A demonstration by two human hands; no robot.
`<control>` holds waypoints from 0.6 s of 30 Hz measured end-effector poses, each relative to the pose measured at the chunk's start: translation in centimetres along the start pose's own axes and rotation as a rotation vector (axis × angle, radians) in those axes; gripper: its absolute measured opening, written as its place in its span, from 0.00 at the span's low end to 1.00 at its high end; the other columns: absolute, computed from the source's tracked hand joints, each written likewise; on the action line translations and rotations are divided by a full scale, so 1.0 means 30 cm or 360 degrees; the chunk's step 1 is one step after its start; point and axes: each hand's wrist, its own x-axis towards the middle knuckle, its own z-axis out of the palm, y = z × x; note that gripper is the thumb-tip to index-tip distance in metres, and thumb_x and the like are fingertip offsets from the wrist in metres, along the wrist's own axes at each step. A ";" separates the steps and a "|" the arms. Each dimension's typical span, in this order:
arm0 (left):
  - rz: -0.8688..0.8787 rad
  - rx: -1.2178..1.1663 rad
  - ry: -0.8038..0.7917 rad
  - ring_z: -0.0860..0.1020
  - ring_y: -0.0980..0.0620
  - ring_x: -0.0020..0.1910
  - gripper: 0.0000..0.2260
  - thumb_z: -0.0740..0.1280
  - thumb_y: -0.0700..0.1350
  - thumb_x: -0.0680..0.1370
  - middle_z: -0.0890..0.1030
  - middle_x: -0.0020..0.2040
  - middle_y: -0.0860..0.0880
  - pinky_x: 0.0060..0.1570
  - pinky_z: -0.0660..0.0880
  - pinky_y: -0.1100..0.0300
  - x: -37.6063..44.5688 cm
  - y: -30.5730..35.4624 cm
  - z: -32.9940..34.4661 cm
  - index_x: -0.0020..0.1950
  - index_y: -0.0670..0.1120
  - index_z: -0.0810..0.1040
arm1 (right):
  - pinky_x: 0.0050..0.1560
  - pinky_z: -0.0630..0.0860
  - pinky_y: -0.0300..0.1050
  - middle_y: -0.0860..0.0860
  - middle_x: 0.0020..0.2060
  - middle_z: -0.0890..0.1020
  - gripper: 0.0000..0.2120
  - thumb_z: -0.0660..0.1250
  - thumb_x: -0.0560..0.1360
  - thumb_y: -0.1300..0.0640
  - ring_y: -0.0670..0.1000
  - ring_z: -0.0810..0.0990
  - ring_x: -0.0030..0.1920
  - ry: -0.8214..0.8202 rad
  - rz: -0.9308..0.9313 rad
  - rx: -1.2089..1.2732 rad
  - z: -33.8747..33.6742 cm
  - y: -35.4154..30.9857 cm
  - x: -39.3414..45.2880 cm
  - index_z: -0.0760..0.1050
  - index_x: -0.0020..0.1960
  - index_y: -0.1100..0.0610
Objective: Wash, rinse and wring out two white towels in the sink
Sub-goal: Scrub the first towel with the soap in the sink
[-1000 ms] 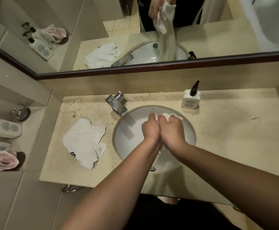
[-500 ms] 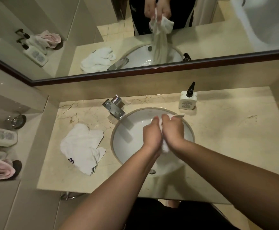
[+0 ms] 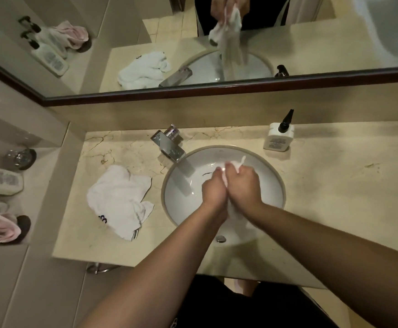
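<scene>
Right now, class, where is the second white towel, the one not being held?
In the head view the second towel lies crumpled on the marble counter, left of the sink and in front of the faucet, untouched by either hand.

Faucet (image 3: 169, 144) overhangs the sink's (image 3: 272, 172) back-left rim; soap bottle (image 3: 278, 136) stands behind.

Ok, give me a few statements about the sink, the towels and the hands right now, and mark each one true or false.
1. Both hands, left hand and right hand, grip one white towel over the sink. True.
2. The second towel lies in the basin. False: it lies on the counter, left of the sink.
3. The soap bottle stands behind the sink, to its right. True.
4. The faucet is right of the basin. False: it is at the back left.
</scene>
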 end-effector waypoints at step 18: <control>0.0159 0.0866 0.0014 0.79 0.45 0.58 0.28 0.65 0.59 0.78 0.79 0.64 0.44 0.59 0.75 0.56 0.399 -0.057 -0.164 0.69 0.40 0.74 | 0.44 0.68 0.44 0.58 0.43 0.78 0.15 0.66 0.77 0.51 0.58 0.77 0.46 -0.0299 0.0497 -0.0366 0.116 0.289 0.289 0.75 0.49 0.65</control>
